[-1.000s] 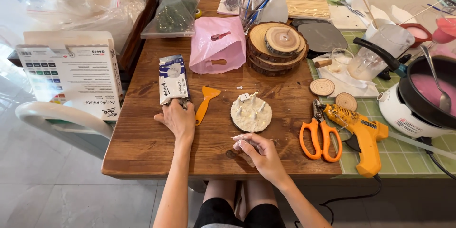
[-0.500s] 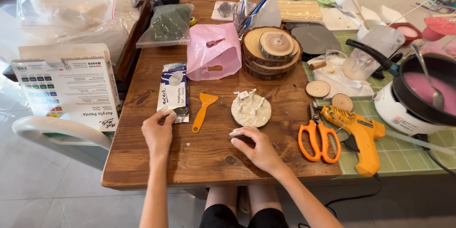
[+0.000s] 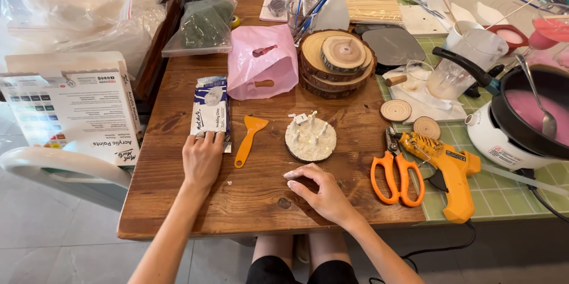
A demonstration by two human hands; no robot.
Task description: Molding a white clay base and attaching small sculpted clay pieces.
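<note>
A person seated at the near edge of a wooden table [image 3: 178, 207] works over a small craft piece. The left hand [image 3: 202, 158] lies flat and relaxed, palm down, its fingertips resting on the near end of a blue-and-white packet of modelling clay [image 3: 211, 109]; it grips nothing. The right hand [image 3: 320, 192] rests on the tabletop with the fingers loosely curled and dusted white, holding nothing that can be seen. Just beyond its fingertips sits the white clay-covered disc [image 3: 310, 138], near the middle of the table, with small pale pieces standing upright on its top.

An orange plastic scraper [image 3: 248, 138] lies between the packet and the disc, touching neither. To the right lie orange-handled scissors [image 3: 396, 171] and a yellow glue gun [image 3: 446, 168], the gun on the green tiled section [image 3: 510, 195]. Farther back are a pink plastic bag [image 3: 262, 68], a stack of wood slices [image 3: 336, 62] and, at the far right, a pot of pink liquid [image 3: 533, 115]. An open box of paints [image 3: 68, 109] stands off the table's left edge.

With the clay apparently soft, the work looks best served by light touches of the fingertips at the disc's rim, the flat hand steadying the packet, and care to keep the upright pieces from being knocked.
</note>
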